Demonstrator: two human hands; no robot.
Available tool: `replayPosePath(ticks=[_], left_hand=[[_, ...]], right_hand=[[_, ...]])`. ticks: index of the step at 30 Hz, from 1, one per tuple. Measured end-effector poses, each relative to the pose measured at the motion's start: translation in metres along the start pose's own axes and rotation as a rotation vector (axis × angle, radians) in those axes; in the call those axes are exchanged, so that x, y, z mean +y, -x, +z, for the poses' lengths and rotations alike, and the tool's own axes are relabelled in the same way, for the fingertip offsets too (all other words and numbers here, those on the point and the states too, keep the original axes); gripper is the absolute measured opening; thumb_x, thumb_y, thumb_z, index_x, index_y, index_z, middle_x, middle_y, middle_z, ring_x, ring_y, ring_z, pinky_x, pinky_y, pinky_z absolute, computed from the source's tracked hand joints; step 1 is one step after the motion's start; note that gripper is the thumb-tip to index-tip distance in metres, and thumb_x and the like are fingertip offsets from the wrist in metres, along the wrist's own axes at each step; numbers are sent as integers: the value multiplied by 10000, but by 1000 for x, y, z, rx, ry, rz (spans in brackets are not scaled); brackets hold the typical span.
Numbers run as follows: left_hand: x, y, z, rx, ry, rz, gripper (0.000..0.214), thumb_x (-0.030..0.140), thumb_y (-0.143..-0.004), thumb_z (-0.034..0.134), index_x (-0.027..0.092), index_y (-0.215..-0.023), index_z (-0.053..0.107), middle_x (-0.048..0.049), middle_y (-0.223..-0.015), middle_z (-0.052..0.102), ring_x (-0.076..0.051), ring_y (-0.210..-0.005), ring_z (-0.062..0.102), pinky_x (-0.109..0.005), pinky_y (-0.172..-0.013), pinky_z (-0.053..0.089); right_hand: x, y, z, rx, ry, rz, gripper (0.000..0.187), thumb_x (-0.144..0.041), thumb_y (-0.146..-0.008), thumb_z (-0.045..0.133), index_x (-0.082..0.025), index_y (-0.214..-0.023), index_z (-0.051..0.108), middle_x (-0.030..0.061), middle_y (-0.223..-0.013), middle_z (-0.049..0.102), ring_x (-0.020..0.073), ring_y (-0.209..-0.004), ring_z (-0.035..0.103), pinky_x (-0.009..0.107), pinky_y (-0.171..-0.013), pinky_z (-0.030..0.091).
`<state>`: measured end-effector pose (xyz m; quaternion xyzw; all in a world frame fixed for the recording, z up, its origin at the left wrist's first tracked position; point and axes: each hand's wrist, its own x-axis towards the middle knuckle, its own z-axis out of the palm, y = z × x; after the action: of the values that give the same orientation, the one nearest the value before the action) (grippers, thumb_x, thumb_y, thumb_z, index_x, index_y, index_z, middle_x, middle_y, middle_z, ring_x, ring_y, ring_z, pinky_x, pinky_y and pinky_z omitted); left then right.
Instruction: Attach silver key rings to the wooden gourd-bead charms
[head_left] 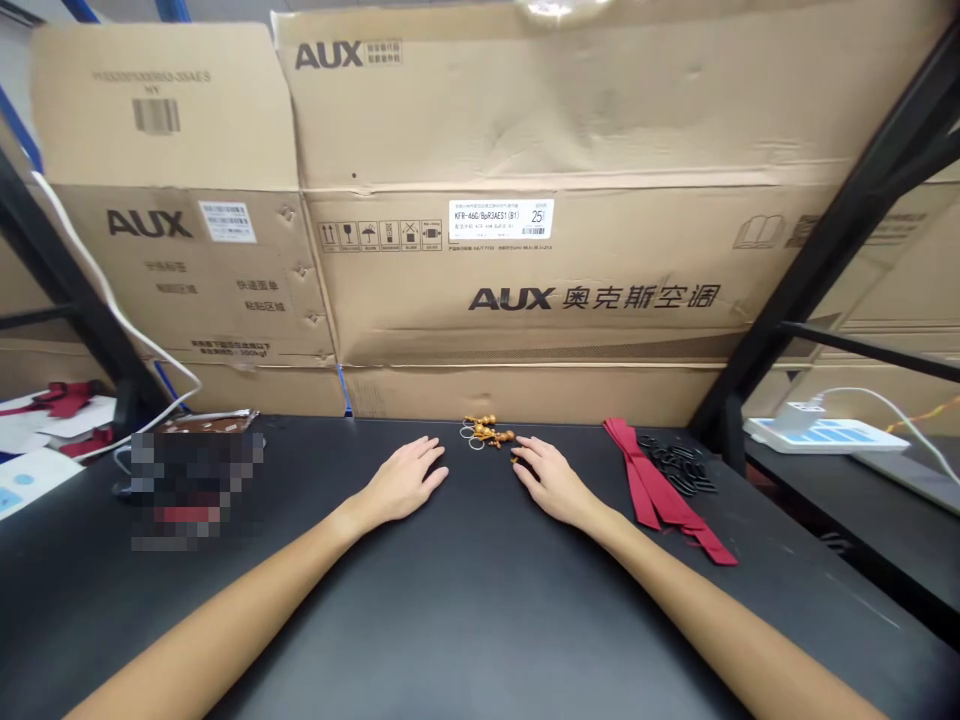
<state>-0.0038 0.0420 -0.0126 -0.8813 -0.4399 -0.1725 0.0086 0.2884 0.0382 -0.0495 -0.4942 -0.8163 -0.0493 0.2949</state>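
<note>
My left hand lies flat on the black table, palm down with its fingers stretched out, holding nothing. Opposite it, my right hand rests with fingers apart, also without anything held. Between and just beyond them sits a small cluster of amber-brown pendants with thin pale loops, close to the cardboard. My right fingertips are nearest to this cluster; whether they touch a piece of it I cannot tell. To the right of my right hand lie dark red ribbon strips, partly overlapping, beside a pile of black loops.
A large cardboard wall rises behind the table. Black frame posts slant at both sides. At the left are a brown packet, a blurred patch and a white cable. A white power strip with a plug lies at the right.
</note>
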Motion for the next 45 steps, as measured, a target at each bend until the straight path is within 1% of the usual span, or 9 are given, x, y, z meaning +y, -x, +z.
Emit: replayPosePath(ticks=[7, 11, 17, 24, 26, 31, 35, 38, 45], left_hand=[[8, -5, -2, 155, -32, 14, 334, 356, -912, 513, 132, -1132, 625, -153, -1236, 613, -304, -1225, 514, -468, -1074, 364], [21, -19, 4, 96, 23, 104, 414, 400, -931, 486, 168, -1268, 549, -126, -1345, 545, -285, -1291, 454, -461, -1085, 346], [37, -36, 11, 34, 82, 169, 432, 432, -931, 475, 189, -1283, 541, -114, -1368, 529, -290, -1293, 452, -478, -1085, 329], [54, -5, -9, 15, 246, 228, 222, 326, -896, 556, 221, -1087, 602, -73, -1190, 634, -239, -1131, 579, -369, -993, 440], [58, 4, -14, 1, 304, 254, 157, 295, -894, 561, 226, -1030, 599, -51, -1130, 655, -222, -1088, 600, -337, -973, 446], [59, 6, -15, -38, 387, 289, 57, 262, -890, 558, 214, -874, 583, -23, -967, 681, -199, -948, 644, -296, -896, 462], [56, 4, -10, -30, 406, 267, 100, 277, -880, 571, 198, -820, 581, -42, -976, 685, -225, -983, 638, -307, -898, 457], [54, 4, -8, -32, 423, 265, 104, 279, -882, 572, 192, -828, 587, -46, -980, 689, -234, -1047, 624, -305, -922, 444], [54, 5, -10, -37, 428, 260, 75, 255, -883, 565, 194, -850, 595, -48, -995, 692, -237, -1075, 616, -318, -950, 437]], right_hand=[[14, -13, 4, 36, -67, 6, 313, -187, -918, 392, -135, -1091, 648, 172, -1217, 614, 259, -1155, 571, 459, -980, 476], [15, -14, 6, 47, -86, 14, 297, -188, -914, 415, -142, -1101, 642, 163, -1203, 620, 249, -1135, 586, 437, -974, 480], [10, -13, 3, 54, -99, 8, 267, -268, -915, 470, -171, -1106, 630, 141, -1192, 614, 249, -1141, 569, 438, -971, 474], [-7, -10, -15, 105, -38, -10, 261, -325, -891, 530, -194, -1099, 617, 146, -1265, 558, 295, -1225, 473, 507, -964, 453], [-20, -7, -22, 123, -18, -74, 245, -290, -874, 550, -210, -1092, 628, 129, -1296, 541, 309, -1278, 409, 531, -997, 412], [-51, 0, -34, 38, -133, -279, 292, -169, -823, 540, -235, -1090, 638, 91, -1353, 504, 294, -1326, 344, 518, -1044, 370], [-61, 3, -40, 73, -200, -267, 274, -185, -787, 565, -216, -1052, 628, 113, -1354, 485, 315, -1306, 353, 547, -1036, 366], [-66, 5, -42, 23, -227, -314, 225, -214, -772, 612, -215, -996, 633, 118, -1350, 480, 327, -1291, 364, 555, -1041, 359], [-66, 7, -35, -51, -221, -281, 74, -178, -859, 535, -206, -852, 602, 122, -1277, 526, 298, -1236, 415, 529, -1002, 409]])
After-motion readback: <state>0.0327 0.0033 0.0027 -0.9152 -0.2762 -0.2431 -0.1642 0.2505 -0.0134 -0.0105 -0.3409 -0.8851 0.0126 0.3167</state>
